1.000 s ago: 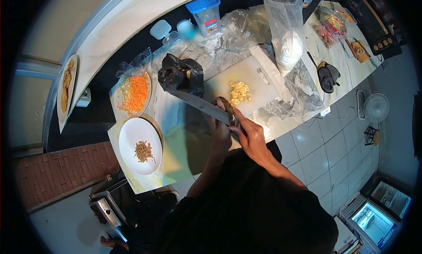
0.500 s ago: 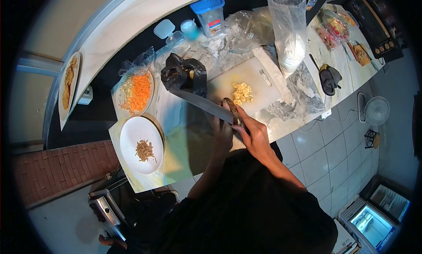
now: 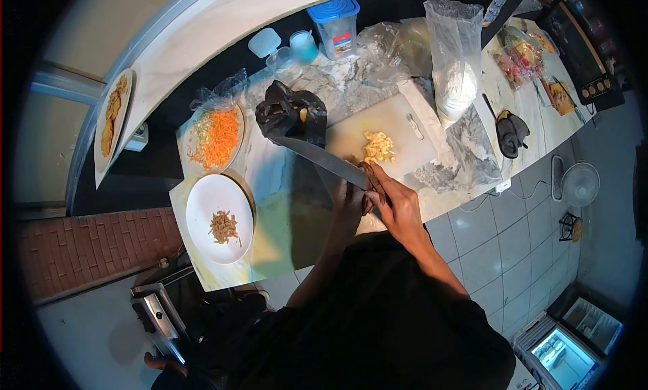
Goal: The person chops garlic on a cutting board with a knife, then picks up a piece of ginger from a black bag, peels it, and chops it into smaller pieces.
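A long kitchen knife (image 3: 324, 162) is in my right hand (image 3: 403, 211), its broad blade pointing left toward the black plastic bag (image 3: 291, 117). My left hand (image 3: 347, 200) is closed below the blade, around a brown piece (image 3: 368, 204) whose kind I cannot make out. The blade crosses close to this piece, and fingers partly hide it. Just beyond my hands lies a white cutting board (image 3: 344, 135) with chopped pale yellow pieces (image 3: 378, 147) on it. Several pale pieces show inside the open bag.
At left, a white oval plate (image 3: 202, 194) carries brown strips, and behind it a plate holds shredded carrot (image 3: 223, 139). A bag of white powder (image 3: 457, 93) and a blue-lidded tub (image 3: 335, 29) stand at the back. A dark object (image 3: 511, 135) lies at right.
The whole view has shifted slightly, so the counter items appear a little farther right. My hands stay together with the knife and brown piece, which sits slightly differently between the fingers.
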The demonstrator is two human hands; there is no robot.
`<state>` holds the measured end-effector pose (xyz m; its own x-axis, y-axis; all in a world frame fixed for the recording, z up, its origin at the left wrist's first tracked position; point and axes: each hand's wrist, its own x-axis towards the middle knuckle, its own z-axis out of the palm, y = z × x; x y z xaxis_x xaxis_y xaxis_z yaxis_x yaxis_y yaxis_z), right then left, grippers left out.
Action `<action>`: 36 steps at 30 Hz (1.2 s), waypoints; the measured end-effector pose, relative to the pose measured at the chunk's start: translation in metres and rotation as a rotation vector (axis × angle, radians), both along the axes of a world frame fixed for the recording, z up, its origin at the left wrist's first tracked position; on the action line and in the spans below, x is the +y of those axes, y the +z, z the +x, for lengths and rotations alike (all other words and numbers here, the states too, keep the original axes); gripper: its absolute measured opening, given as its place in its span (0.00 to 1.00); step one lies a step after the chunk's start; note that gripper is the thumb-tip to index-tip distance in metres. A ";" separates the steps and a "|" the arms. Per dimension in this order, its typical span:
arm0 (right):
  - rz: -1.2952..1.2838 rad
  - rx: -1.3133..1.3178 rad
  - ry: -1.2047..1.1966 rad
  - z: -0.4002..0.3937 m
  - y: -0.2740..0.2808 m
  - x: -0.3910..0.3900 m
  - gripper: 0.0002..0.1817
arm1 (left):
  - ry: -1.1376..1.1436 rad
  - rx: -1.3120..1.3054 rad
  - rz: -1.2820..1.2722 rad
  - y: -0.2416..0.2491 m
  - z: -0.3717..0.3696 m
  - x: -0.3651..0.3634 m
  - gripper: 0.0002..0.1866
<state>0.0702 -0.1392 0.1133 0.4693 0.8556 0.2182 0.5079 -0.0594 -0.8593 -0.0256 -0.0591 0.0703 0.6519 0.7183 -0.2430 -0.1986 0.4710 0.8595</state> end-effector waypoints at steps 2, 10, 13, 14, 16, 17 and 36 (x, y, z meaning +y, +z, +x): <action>-0.003 0.008 0.016 0.002 0.000 0.001 0.27 | 0.019 0.037 0.038 -0.009 -0.001 -0.001 0.03; -0.005 -0.008 0.043 0.009 -0.001 0.006 0.23 | -0.098 -0.018 -0.028 0.009 -0.013 0.003 0.05; -0.008 0.021 0.016 0.016 0.004 0.011 0.21 | -0.146 0.256 0.298 0.011 -0.013 0.001 0.07; -0.033 0.051 -0.001 0.020 0.006 0.013 0.21 | -0.135 0.214 0.289 0.013 -0.010 -0.004 0.09; -0.063 0.023 -0.001 0.029 0.007 0.015 0.19 | -0.121 0.175 0.279 0.016 -0.010 -0.006 0.11; -0.080 0.119 -0.008 0.032 0.007 0.016 0.18 | -0.157 0.188 0.226 0.016 -0.010 -0.005 0.14; -0.183 0.241 0.147 0.042 0.023 0.061 0.16 | 0.071 -0.060 -0.118 -0.015 -0.021 0.018 0.22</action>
<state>0.1119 -0.0778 0.1359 0.3570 0.9329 -0.0472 0.3058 -0.1644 -0.9378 -0.0464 -0.0410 0.0558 0.6162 0.7321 -0.2904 -0.2842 0.5506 0.7849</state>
